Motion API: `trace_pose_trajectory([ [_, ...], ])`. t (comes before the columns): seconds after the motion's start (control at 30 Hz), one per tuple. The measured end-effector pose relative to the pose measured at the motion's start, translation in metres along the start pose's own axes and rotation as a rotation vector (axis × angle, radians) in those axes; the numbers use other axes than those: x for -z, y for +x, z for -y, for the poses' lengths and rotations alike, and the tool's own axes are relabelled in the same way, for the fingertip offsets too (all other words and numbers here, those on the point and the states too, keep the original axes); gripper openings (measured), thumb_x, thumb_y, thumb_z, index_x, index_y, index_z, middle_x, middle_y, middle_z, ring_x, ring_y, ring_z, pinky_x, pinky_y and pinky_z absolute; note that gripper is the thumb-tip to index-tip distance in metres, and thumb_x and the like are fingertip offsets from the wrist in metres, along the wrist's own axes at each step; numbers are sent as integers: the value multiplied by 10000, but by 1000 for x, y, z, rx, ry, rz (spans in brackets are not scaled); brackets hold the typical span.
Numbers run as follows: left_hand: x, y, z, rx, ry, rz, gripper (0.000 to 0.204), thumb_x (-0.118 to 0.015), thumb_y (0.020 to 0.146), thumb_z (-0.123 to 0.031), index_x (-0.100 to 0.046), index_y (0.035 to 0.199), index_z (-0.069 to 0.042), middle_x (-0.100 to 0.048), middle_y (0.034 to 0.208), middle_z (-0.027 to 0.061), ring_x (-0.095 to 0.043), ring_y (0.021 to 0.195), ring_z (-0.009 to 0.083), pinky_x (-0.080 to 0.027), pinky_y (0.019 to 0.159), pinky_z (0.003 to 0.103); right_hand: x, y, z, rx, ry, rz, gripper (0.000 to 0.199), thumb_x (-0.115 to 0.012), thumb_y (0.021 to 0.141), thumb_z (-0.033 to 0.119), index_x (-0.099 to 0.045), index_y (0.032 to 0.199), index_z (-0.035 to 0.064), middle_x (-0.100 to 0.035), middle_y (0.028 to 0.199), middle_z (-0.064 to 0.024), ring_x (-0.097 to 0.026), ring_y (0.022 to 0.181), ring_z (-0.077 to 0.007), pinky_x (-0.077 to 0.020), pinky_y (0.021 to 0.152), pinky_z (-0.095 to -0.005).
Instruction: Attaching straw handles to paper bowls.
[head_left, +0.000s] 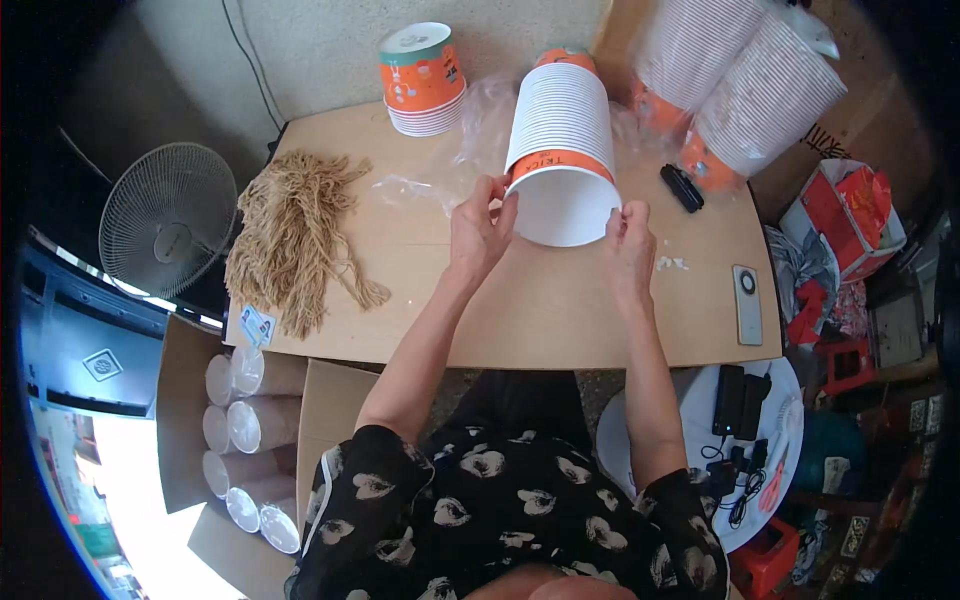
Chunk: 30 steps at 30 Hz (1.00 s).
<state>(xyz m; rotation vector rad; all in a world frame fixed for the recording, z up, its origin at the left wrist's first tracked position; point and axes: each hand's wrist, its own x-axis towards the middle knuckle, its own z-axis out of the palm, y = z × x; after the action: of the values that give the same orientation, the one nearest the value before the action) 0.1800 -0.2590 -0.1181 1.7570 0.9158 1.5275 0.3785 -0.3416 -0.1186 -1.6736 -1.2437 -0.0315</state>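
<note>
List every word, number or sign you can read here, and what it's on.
I'll point out the printing without copying it.
Paper-cup stack, its near rim between left hand and right hand: lettering on the orange band.
Brown cardboard, upper right: dark characters, tilted and blurred.
Blue-and-white card: too small to read.
White sign, far left: too small.
</note>
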Motion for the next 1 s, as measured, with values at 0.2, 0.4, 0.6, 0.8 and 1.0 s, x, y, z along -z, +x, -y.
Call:
trace_pose_trajectory([
  [0.2, 26, -2, 11, 13, -58, 267, 217, -682, 904, -115, -555, 1014, 22, -673, 810, 130, -720, 853, 246, -579, 696, 328, 22, 5, 14, 71, 62, 127, 120, -554, 998, 86, -455, 1009, 20, -523, 687, -59, -490, 596, -120, -438, 558, -309],
  [0.4, 41, -8, -49, 101, 93, 126, 113, -622, 928, -76, -615, 986, 21, -707, 814, 249, -716, 620, 307, -559, 558, 367, 54, 7, 57, 117, 76, 169, 157, -603, 982, 167, -581, 1018, 16, -659, 807, -148, -656, 688, -200, -513, 634, -341],
  [0.6, 88, -5, -76, 334, -20, 256, 231, -543, 877, -90, -680, 907, 93, -664, 643, 108, -658, 515, 153, -533, 460, 290, 61, 4, 60, -80, 523, 294, 408, -534, 1033, 364, -662, 1122, -13, -712, 981, -54, -679, 860, -149, -547, 754, -290],
  [0.8, 114, -27, -103, 390, 255, 332, 287, -546, 905, -150, -673, 917, 108, -679, 660, 163, -678, 520, 183, -548, 502, 302, 33, -64, 35, -168, 759, 404, 649, -452, 1039, 502, -455, 1445, -5, -588, 1338, -134, -603, 1189, -230, -522, 959, -372],
  [1.0, 115, -62, -86, 504, 124, 258, 424, -545, 1008, -278, -665, 906, 115, -699, 722, 198, -714, 565, 232, -556, 537, 309, -2, -90, -5, -159, 624, 469, 602, -442, 1046, 475, -497, 1397, -11, -607, 1312, -131, -581, 1194, -203, -479, 994, -349],
])
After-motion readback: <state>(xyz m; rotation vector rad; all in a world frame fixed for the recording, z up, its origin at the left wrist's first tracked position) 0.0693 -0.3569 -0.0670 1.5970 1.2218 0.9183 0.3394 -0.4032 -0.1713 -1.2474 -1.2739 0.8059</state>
